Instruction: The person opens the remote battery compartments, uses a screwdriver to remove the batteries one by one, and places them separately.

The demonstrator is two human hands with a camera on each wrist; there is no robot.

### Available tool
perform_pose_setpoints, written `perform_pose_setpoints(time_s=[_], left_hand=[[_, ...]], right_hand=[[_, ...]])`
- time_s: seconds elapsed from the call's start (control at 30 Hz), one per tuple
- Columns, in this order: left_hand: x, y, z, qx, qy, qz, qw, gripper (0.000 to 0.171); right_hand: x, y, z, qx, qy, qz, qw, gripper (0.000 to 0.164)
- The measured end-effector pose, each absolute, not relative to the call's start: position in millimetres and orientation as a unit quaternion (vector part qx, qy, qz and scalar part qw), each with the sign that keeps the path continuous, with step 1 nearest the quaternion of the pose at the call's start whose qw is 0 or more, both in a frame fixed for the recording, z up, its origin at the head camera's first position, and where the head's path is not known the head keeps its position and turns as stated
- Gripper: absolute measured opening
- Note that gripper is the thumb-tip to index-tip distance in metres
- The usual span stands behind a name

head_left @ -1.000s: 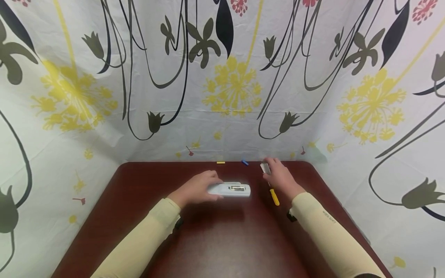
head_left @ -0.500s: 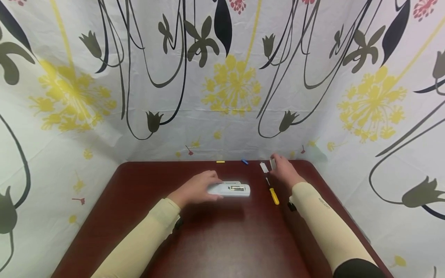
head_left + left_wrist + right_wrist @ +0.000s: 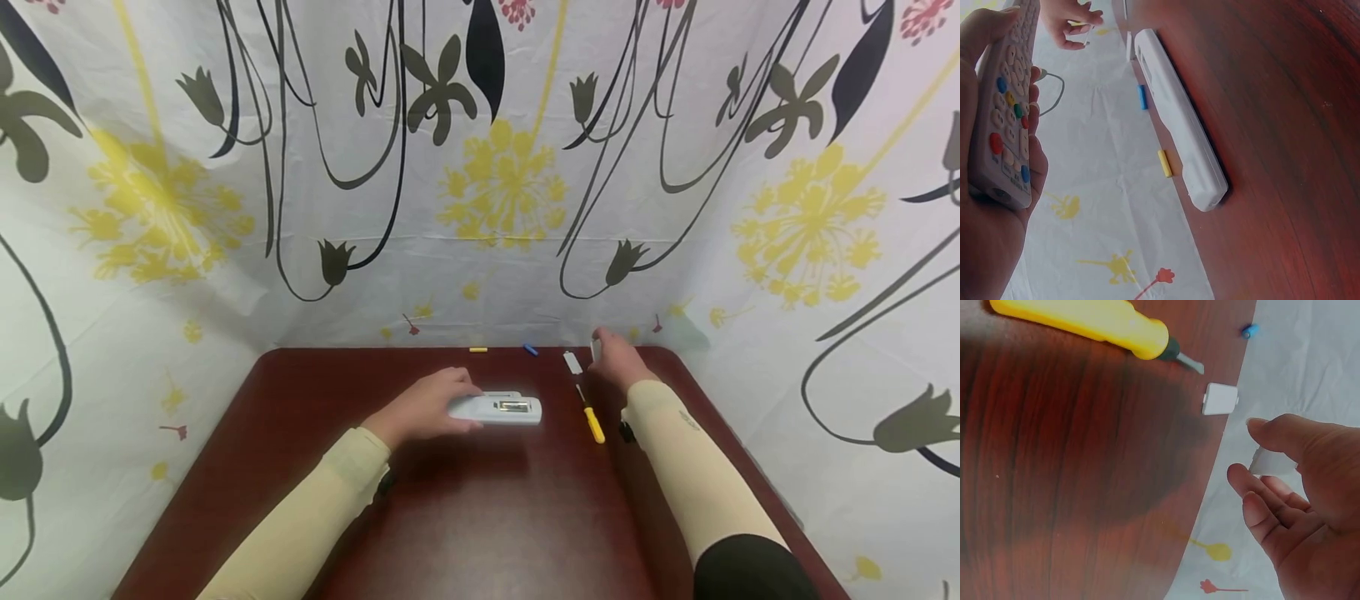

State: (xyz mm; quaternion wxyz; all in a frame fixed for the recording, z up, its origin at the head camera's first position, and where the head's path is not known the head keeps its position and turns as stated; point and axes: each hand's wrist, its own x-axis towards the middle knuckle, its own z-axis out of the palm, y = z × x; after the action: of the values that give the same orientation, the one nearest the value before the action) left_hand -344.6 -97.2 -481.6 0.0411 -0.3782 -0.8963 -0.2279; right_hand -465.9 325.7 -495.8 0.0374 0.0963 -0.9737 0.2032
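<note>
My left hand (image 3: 431, 406) grips a white remote control (image 3: 517, 410) over the table, its back with the bare battery slot turned up. In the left wrist view this remote's coloured buttons show. A second white remote control (image 3: 1179, 119) lies on the table behind it, mostly hidden in the head view. My right hand (image 3: 618, 360), near the back right corner, pinches a small white battery cover (image 3: 1274, 462) between thumb and fingers. Left of that hand a similar battery cover (image 3: 572, 362) lies flat. A yellow-handled screwdriver (image 3: 592, 423) rests closer to me, its tip towards this cover.
Along the back edge of the dark red table (image 3: 480, 517) lie a yellow battery (image 3: 478, 350) and a blue battery (image 3: 530, 350). A white flowered curtain (image 3: 420, 292) hangs right behind the table and down both sides.
My right hand has moved right with the battery cover in its fingers, bringing the other cover on the table into full view. The left hand and its remote control have stayed in place.
</note>
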Motion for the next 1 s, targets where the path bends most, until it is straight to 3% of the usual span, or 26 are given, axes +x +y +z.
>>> perform_pose_setpoints(time_s=[0.47,1.0], left_hand=[[-343.8,-96.3,-479.6,-0.373,-0.898,-0.230,0.042,0.047],[-341.9,-93.5,-477.2,-0.382,-0.897,-0.216,0.040,0.053]], right_hand=[[-488.9,330.7,-509.1,0.088,-0.975,0.202,0.020,0.059],[-517.5,335.7,-536.9,0.061,-0.972,0.214,-0.071,0.055]])
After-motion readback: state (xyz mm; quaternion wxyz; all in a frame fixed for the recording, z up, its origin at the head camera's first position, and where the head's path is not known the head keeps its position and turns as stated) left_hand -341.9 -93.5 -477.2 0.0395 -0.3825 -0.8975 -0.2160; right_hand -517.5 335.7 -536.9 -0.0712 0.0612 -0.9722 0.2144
